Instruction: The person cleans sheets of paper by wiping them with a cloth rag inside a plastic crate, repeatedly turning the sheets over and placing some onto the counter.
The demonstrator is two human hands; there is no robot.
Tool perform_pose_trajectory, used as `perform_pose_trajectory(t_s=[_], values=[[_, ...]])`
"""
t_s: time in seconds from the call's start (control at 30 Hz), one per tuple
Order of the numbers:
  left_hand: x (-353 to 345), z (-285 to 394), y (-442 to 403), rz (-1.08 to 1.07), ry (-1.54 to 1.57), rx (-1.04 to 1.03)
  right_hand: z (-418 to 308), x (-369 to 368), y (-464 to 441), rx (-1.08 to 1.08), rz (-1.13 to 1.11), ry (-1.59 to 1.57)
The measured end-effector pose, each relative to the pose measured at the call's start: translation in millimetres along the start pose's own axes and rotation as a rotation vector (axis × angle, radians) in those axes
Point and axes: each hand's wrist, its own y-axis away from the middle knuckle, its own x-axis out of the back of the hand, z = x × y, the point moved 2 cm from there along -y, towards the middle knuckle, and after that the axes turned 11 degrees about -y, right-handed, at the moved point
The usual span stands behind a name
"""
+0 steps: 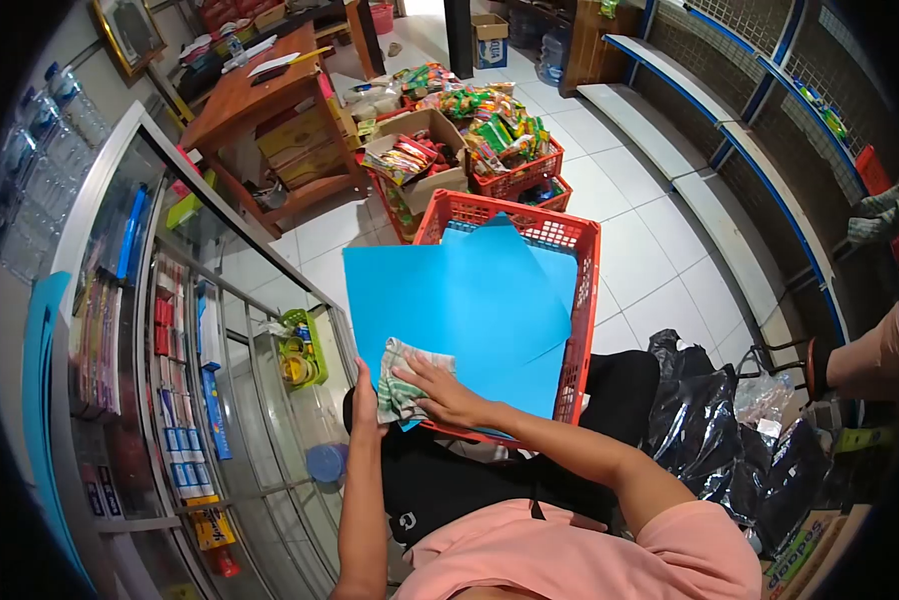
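Observation:
Blue sheets (450, 300) lie across a red plastic basket (585, 290) in front of my body, with one sheet reaching past the basket's left rim. My right hand (438, 392) presses a green and white checked cloth (400, 375) onto the sheet near its lower left corner, fingers over the cloth. At the sheet's left edge, my left hand (366, 398) stands upright with its fingers against the edge, beside the cloth. Part of its grip is hidden.
A glass display case (240, 270) runs along the left. Beyond the basket stand packed crates (515, 175) and a wooden desk (260, 85). Black plastic bags (710, 430) lie at the right, below shelves (710, 200). Another person's leg (865, 355) shows at the right edge.

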Motion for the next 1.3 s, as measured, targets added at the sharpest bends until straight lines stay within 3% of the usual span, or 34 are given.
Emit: perform_pose_trajectory(t_s=[0.07, 0.23, 0.33, 0.4, 0.43, 0.57, 0.63, 0.67, 0.73, 0.83, 1.0, 1.3], values=[[-1.1, 5.9, 0.4, -0.199, 0.066, 0.087, 0.8, 4.7, -17.0, 0.074, 0.025, 0.076], [-26.1, 21.4, 12.6, -0.102, -0.059, -0.103, 29.5, 24.9, -63.5, 0.080, 0.362, 0.247], [-18.6, 14.7, 9.5, -0.095, -0.147, -0.128, 63.9, 55.0, -62.5, -0.134, 0.342, 0.329], [-13.9, 11.0, 8.0, -0.088, -0.229, -0.148, 83.8, 82.4, -40.9, -0.354, 0.276, 0.651], [-15.9, 15.7, 12.2, -0.075, -0.225, -0.154, 94.0, 98.6, -26.2, -0.347, 0.312, 0.704], [-50.5, 93.2, 74.2, 0.418, -0.865, -0.808, 103.8, 134.3, 16.1, -0.462, 0.451, 0.771], [-80.9, 135.5, 110.4, 0.082, -0.384, -0.784, 93.5, 133.8, 28.3, -0.472, 0.419, 0.833], [-104.6, 160.1, 131.0, -0.046, -0.155, -0.894, 96.7, 130.4, 31.0, -0.439, 0.427, 0.844], [-137.9, 201.4, 160.9, -0.434, 0.112, -1.164, 93.1, 124.8, 30.8, -0.478, 0.411, 0.833], [-164.7, 232.4, 190.8, -0.908, 0.407, -1.210, 91.8, 120.0, 30.3, -0.527, 0.368, 0.843], [-180.2, 236.6, 211.0, -1.032, 0.695, -1.155, 85.1, 120.6, 30.5, -0.476, 0.333, 0.780], [-220.9, 233.6, 225.0, -1.067, 0.732, -1.134, 81.7, 117.4, 31.9, -0.538, 0.336, 0.795]])
